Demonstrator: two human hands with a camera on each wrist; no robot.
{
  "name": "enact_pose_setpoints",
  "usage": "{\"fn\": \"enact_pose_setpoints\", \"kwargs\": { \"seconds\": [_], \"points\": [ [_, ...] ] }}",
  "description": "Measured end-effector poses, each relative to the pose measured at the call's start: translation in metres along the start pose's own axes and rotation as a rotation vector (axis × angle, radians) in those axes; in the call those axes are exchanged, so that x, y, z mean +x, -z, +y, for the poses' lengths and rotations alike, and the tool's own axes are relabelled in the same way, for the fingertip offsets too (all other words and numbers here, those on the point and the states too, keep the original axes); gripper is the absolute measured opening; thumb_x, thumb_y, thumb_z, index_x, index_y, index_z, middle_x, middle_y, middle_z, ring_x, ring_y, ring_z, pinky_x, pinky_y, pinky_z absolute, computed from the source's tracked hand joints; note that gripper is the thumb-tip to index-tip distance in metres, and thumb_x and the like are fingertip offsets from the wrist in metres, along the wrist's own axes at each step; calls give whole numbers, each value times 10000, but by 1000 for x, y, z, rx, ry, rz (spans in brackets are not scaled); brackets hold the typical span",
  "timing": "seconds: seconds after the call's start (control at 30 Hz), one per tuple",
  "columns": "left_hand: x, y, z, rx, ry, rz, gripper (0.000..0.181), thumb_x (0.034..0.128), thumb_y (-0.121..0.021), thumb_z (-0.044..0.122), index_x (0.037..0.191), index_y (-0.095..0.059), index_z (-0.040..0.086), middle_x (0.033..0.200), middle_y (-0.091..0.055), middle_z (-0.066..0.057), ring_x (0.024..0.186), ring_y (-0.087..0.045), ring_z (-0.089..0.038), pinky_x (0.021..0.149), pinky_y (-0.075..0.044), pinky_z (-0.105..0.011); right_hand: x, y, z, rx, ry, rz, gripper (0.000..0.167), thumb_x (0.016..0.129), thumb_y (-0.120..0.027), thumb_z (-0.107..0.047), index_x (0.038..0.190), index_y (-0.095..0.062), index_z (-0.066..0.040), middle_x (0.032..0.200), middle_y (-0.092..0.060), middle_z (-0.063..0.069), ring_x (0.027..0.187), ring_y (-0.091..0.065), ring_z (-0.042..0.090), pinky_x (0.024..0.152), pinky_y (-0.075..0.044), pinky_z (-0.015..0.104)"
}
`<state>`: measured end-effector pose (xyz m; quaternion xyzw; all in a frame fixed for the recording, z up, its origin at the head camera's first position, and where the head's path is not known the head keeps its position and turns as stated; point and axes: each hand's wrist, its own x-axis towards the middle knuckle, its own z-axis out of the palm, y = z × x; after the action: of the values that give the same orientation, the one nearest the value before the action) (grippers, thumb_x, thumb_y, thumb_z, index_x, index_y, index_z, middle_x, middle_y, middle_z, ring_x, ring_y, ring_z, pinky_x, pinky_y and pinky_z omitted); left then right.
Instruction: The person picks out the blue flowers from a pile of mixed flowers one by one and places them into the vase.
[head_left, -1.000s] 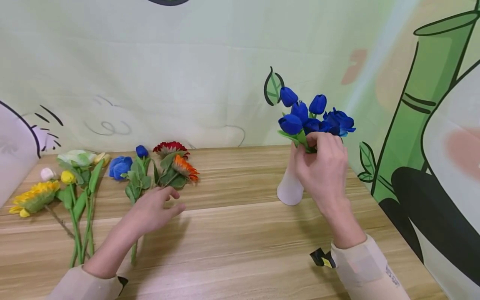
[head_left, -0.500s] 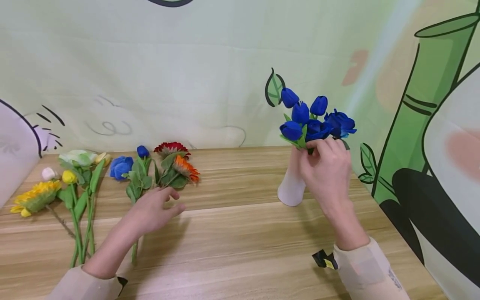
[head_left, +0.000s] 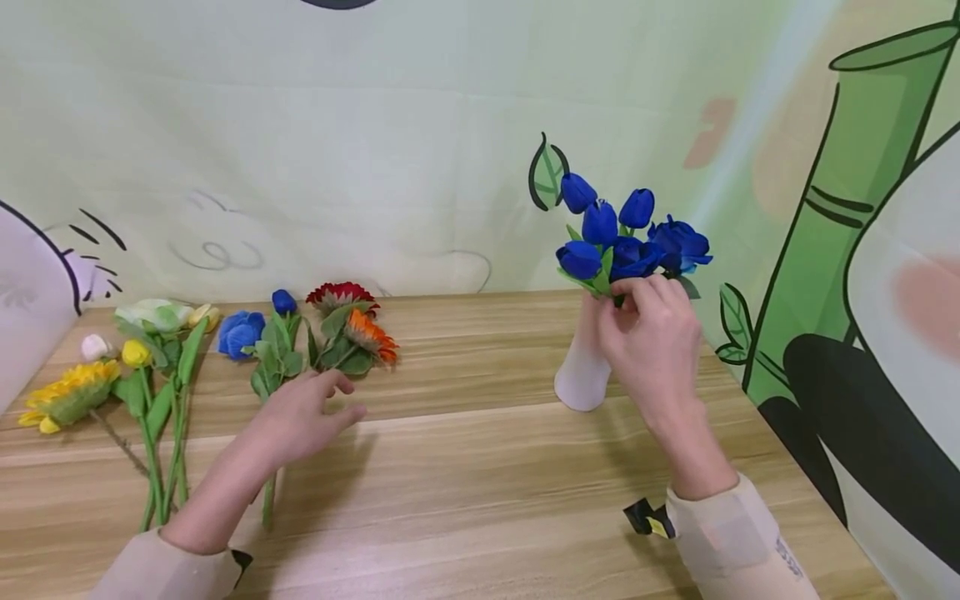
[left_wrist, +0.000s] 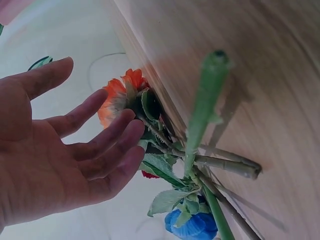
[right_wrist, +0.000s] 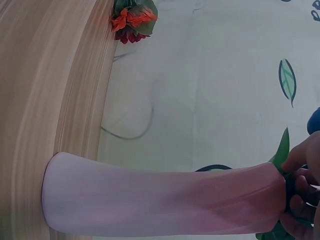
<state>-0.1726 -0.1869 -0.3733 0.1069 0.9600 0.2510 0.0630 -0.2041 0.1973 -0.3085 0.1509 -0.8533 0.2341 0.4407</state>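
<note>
My right hand [head_left: 656,346] is at the mouth of a white-to-pink vase [head_left: 581,383], pinching the stems of a blue artificial flower bunch just above the rim. Above the fingers rise several blue tulips [head_left: 600,223] and a blue rose [head_left: 681,243]. In the right wrist view, the fingers [right_wrist: 299,155] curl by the vase's rim; exactly which stems they grip is partly hidden. My left hand [head_left: 300,421] hovers with relaxed fingers over flower stems, holding nothing. Nearest to it lie an orange flower [head_left: 371,335], a red flower [head_left: 341,297] and a lighter blue flower [head_left: 241,335].
On the wooden table [head_left: 450,492], further left, lie a sunflower [head_left: 75,392], a yellow tulip [head_left: 136,354], a white-green flower [head_left: 153,315] and a small white bud [head_left: 95,347]. A printed cloth backdrop [head_left: 375,167] stands behind and to the right.
My right hand has shifted slightly right and down at the vase mouth, uncovering more of the blue blooms. The left hand stays almost still.
</note>
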Motion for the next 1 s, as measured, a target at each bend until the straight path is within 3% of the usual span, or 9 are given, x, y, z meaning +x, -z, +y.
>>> {"fn": "enact_pose_setpoints", "kwargs": {
  "seconds": [0.27,0.47,0.83,1.0],
  "points": [
    [0,2,-4,38,9,35,498,1003,-661,364,1311,-617,-24,1280,-591,-306,1175,-549,-506,927,-467,-655,-2,-2,0,11,-19,2,115,906,-715,-41,924,-713,72,820,-637,167,764,-559,322,634,-463,408],
    [0,4,-11,93,50,52,564,1004,-654,380,1332,-605,-76,1302,-541,-365,1202,-499,-554,966,-427,-690,-4,-2,1,18,-38,0,127,916,-721,-48,945,-714,75,841,-644,171,775,-568,317,644,-473,406],
    [0,7,-19,93,59,52,593,1004,-653,376,1319,-586,-122,1241,-547,-385,1171,-507,-559,930,-448,-681,-6,2,-1,78,-71,1,197,940,-696,-69,1076,-646,65,867,-644,159,766,-588,285,665,-469,364],
    [0,9,-20,82,79,34,609,1013,-638,385,1347,-564,-119,1268,-523,-399,1191,-489,-566,937,-442,-687,-5,6,-6,121,-71,23,157,942,-685,-78,989,-594,41,822,-622,142,711,-579,260,634,-462,334]
  ]
}}
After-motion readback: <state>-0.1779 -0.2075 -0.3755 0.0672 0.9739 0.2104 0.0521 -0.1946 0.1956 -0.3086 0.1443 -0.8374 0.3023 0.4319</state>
